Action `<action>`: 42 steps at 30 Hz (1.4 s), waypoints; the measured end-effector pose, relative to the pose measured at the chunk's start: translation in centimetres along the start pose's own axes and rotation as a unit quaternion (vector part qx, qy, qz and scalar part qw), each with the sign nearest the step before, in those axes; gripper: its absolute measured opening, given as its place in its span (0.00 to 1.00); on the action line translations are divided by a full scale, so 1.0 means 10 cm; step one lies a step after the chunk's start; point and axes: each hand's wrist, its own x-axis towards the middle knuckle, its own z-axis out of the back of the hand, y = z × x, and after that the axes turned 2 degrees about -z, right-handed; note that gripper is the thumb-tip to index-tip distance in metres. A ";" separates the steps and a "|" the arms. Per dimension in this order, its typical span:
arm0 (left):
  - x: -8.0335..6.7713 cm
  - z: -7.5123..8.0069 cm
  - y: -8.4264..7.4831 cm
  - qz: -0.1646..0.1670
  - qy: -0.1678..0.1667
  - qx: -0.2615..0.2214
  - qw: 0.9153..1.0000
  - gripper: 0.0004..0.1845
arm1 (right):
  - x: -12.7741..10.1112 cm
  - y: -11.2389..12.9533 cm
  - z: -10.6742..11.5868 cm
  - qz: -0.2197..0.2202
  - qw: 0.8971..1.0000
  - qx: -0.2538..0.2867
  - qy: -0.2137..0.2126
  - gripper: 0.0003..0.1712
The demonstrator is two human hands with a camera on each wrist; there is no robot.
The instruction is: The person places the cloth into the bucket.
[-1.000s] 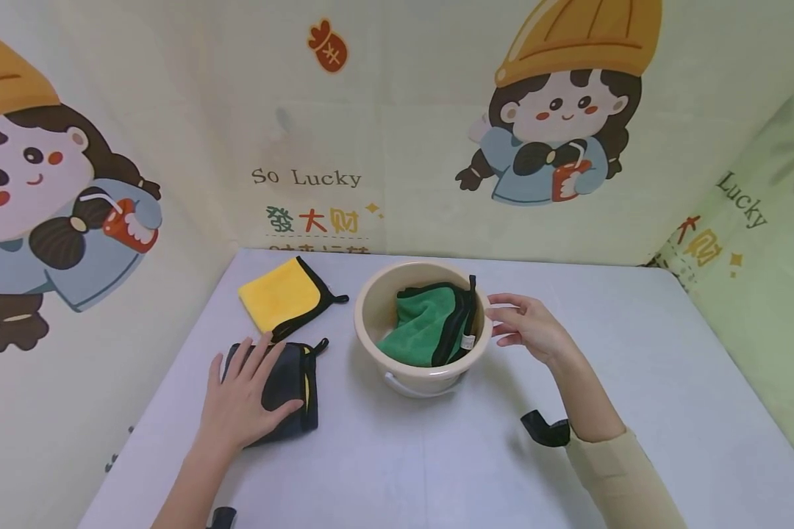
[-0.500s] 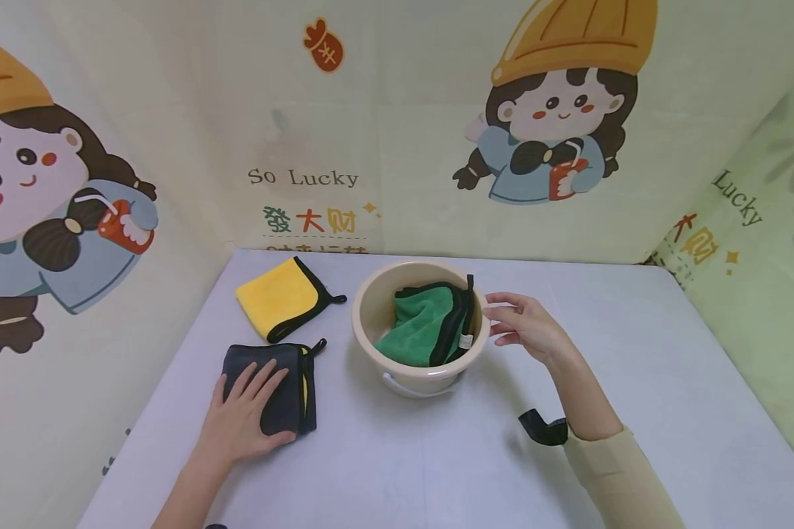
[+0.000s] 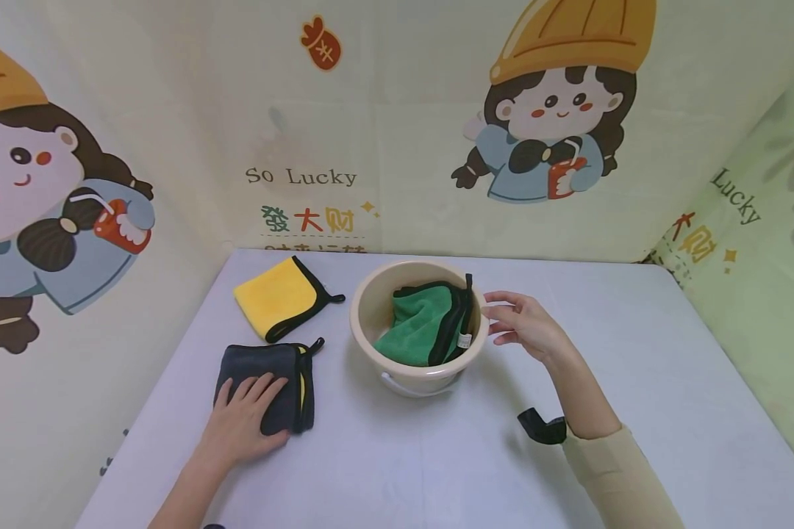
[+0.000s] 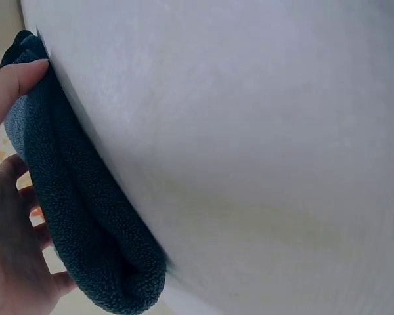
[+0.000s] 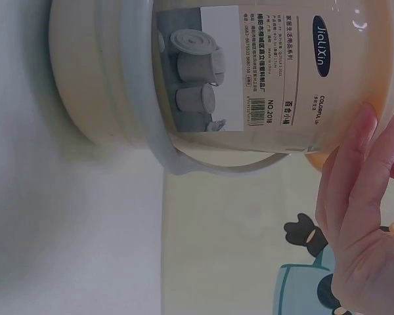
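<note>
The left hand [image 3: 241,422] lies flat on a folded dark grey cloth [image 3: 265,375], fingers straight and spread, palm pressing it onto the tabletop [image 3: 397,470]. In the left wrist view the thumb tip [image 4: 16,82] sits at the cloth's edge and the cloth [image 4: 79,223] shows as a thick doubled fold against the tabletop. A strip of yellow lining and a black loop show on the side of the cloth away from the palm.

The right hand [image 3: 526,327] is open, fingers loosely extended, with the fingertips touching or just beside the outer wall of a cream bucket [image 3: 370,316]; the exact contact cannot be told. In the right wrist view the fingers [image 5: 361,170] sit near the rim, beside a printed label [image 5: 249,65] on the bucket's wall. The bucket stands upright between the 2 hands, closer to the right one.

Inside it a green cloth [image 3: 417,330] with black trim lies crumpled, one edge leaning against the wall nearest the right hand.

Beyond the left hand, near the grey cloth but apart from it, lies 1 folded yellow cloth [image 3: 278,301] with a black border.
</note>
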 end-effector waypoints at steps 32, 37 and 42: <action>0.10 0.04 -0.02 -0.056 -0.086 0.097 0.990 0.31 | 0.01 0.01 0.00 0.000 1.000 -0.012 -0.005 0.29; 0.14 0.21 -0.04 -0.063 -0.131 0.099 0.984 0.32 | 0.00 0.01 0.00 0.000 1.000 -0.010 -0.004 0.29; 0.20 0.43 -0.08 -0.071 -0.182 0.086 0.977 0.34 | 0.00 0.01 0.00 -0.003 1.000 -0.010 -0.003 0.30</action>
